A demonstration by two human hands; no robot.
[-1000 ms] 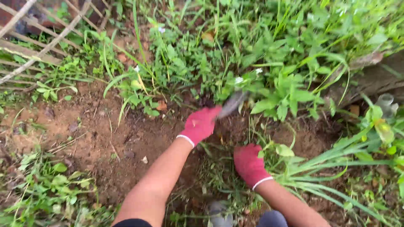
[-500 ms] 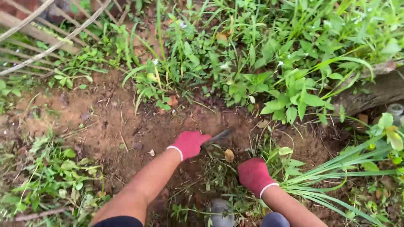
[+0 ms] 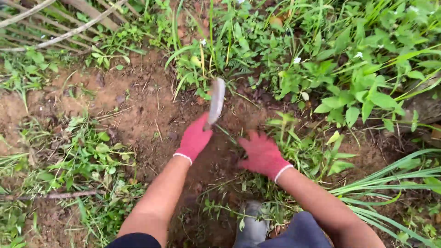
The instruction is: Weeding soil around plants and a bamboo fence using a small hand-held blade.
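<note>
Over the bare brown soil [image 3: 138, 115] between the weeds, my left hand [image 3: 195, 138], in a red glove, is closed around the handle of a small digging tool [image 3: 216, 102], whose grey blade points up and away toward the leafy green plants [image 3: 330, 69]. My right hand [image 3: 261, 154], gloved the same, lies spread open with fingers splayed on the dirt and grass stems just beside it. A grey shoe [image 3: 251, 227] shows below.

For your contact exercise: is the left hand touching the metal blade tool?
Touching. The head view shows the left hand closed around the tool at its lower end.
</note>
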